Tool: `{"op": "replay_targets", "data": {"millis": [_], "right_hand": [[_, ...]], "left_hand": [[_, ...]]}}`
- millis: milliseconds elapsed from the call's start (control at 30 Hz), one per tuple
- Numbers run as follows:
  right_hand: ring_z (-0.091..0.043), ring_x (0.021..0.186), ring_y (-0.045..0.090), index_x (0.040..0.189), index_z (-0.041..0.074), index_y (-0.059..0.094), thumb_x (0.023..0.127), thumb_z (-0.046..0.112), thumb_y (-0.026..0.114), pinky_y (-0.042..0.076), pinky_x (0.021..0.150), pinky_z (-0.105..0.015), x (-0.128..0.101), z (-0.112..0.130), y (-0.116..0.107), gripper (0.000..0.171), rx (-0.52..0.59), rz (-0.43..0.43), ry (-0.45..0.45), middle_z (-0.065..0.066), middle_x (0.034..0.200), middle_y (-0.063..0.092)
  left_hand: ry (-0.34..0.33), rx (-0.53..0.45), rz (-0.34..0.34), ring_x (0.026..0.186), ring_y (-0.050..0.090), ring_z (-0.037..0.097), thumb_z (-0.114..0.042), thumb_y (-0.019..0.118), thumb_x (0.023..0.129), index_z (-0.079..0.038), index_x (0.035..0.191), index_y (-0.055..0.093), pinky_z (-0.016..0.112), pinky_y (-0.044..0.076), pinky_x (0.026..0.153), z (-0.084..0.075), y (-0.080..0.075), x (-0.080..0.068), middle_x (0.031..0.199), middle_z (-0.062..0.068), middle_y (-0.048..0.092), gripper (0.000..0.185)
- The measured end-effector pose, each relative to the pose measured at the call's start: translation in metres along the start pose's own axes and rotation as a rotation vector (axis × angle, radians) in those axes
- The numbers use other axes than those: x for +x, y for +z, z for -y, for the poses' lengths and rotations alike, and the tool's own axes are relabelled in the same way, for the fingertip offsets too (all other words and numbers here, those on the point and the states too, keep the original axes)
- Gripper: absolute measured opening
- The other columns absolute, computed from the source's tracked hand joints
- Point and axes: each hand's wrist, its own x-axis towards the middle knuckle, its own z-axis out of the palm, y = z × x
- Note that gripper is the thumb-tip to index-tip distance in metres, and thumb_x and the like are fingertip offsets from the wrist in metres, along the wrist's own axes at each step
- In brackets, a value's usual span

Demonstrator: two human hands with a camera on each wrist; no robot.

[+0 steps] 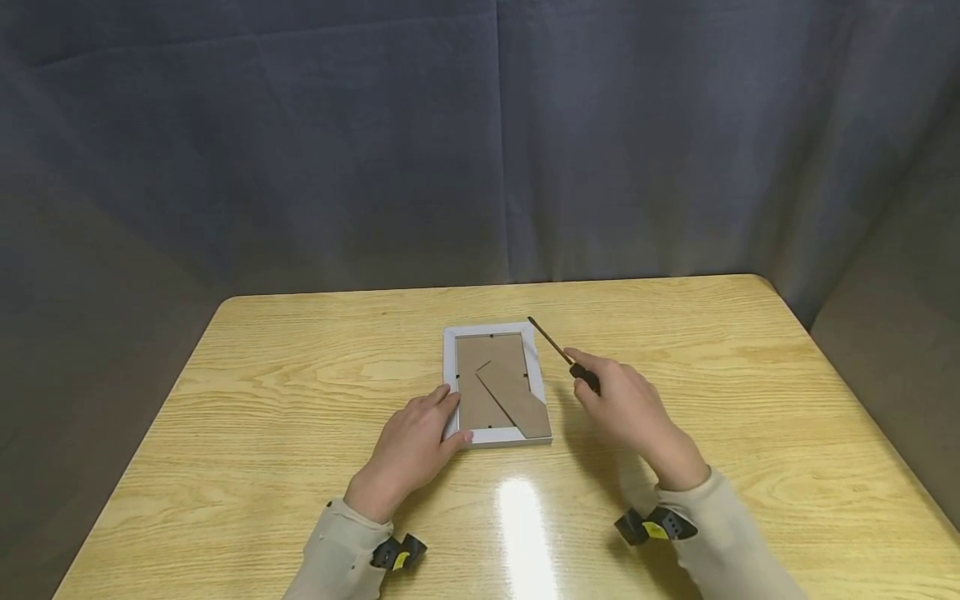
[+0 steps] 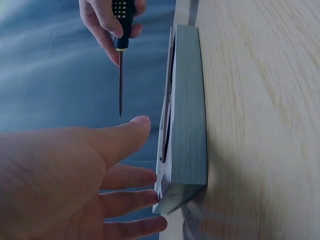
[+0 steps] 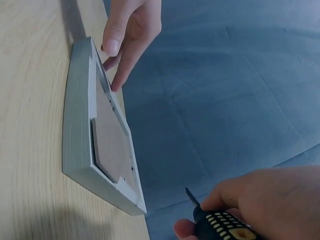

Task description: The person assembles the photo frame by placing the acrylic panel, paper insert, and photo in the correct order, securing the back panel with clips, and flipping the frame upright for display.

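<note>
A white picture frame (image 1: 450, 367) lies face down on the wooden table (image 1: 300, 400), its brown backing board and fold-out stand (image 1: 513, 400) facing up. My left hand (image 1: 416, 442) rests with straight fingers on the frame's near-left corner; the frame's edge (image 2: 187, 105) and those fingertips (image 2: 150, 197) show in the left wrist view. My right hand (image 1: 622, 404) grips a black-handled screwdriver (image 1: 558, 354), its shaft pointing over the frame's far-right corner. In the right wrist view the frame (image 3: 80, 145) lies to the left, and the screwdriver handle (image 3: 222, 225) sits in my fingers.
A dark grey curtain (image 1: 375, 142) hangs behind the table. The table's far edge (image 1: 495, 287) runs just beyond the frame. Bare wood spreads left and right of the hands, with a light glare (image 1: 521, 517) near the front.
</note>
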Motion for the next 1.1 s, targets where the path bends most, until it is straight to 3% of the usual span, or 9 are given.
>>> {"op": "replay_targets", "data": {"millis": [100, 200, 333, 567, 933, 1100], "right_hand": [[-0.015, 0.051, 0.040, 0.145, 0.013, 0.057, 0.098, 0.015, 0.054, 0.031, 0.044, -0.027, 0.001, -0.003, -0.002, 0.046, 0.002, 0.003, 0.018, -0.006, 0.068, 0.052], [-0.017, 0.057, 0.048, 0.141, 0.010, 0.060, 0.098, 0.016, 0.054, 0.035, 0.048, -0.027, 0.003, -0.006, -0.003, 0.044, -0.009, 0.000, 0.036, -0.017, 0.094, 0.070], [-0.022, 0.071, 0.058, 0.135, 0.005, 0.064, 0.096, 0.015, 0.056, 0.039, 0.054, -0.028, 0.005, -0.012, -0.005, 0.041, -0.025, -0.004, 0.059, -0.024, 0.123, 0.070], [-0.029, 0.086, 0.065, 0.130, 0.003, 0.066, 0.094, 0.015, 0.058, 0.043, 0.058, -0.029, 0.009, -0.021, -0.007, 0.039, -0.025, -0.038, 0.097, -0.027, 0.123, 0.069], [-0.028, 0.083, 0.066, 0.126, 0.001, 0.069, 0.093, 0.017, 0.060, 0.044, 0.058, -0.030, 0.012, -0.037, -0.009, 0.038, -0.027, -0.074, 0.136, -0.024, 0.109, 0.073], [-0.025, 0.071, 0.060, 0.127, 0.001, 0.068, 0.093, 0.018, 0.058, 0.039, 0.052, -0.028, 0.012, -0.044, -0.009, 0.040, -0.035, -0.083, 0.163, -0.022, 0.105, 0.073]], "left_hand": [[-0.002, -0.003, -0.004, 0.138, 0.052, 0.041, -0.037, 0.069, 0.096, -0.001, 0.142, 0.056, 0.057, 0.045, 0.110, -0.001, 0.000, 0.000, 0.153, 0.020, 0.050, 0.060], [0.003, 0.001, -0.008, 0.138, 0.052, 0.040, -0.037, 0.068, 0.096, -0.001, 0.142, 0.056, 0.057, 0.045, 0.111, -0.002, 0.000, 0.000, 0.153, 0.020, 0.050, 0.060], [0.017, -0.001, -0.009, 0.138, 0.051, 0.041, -0.036, 0.068, 0.097, 0.000, 0.142, 0.056, 0.057, 0.044, 0.111, -0.004, -0.001, -0.001, 0.152, 0.021, 0.050, 0.059], [0.041, -0.008, -0.010, 0.137, 0.052, 0.041, -0.035, 0.067, 0.097, 0.001, 0.140, 0.057, 0.057, 0.046, 0.110, -0.008, -0.002, -0.001, 0.151, 0.022, 0.052, 0.057], [0.046, -0.022, 0.004, 0.137, 0.052, 0.042, -0.036, 0.067, 0.097, -0.001, 0.142, 0.056, 0.058, 0.044, 0.111, -0.010, -0.003, -0.002, 0.150, 0.023, 0.052, 0.058], [0.056, -0.021, 0.006, 0.136, 0.053, 0.043, -0.035, 0.067, 0.097, 0.000, 0.142, 0.056, 0.058, 0.045, 0.111, -0.011, -0.003, -0.003, 0.148, 0.023, 0.053, 0.058]]}}
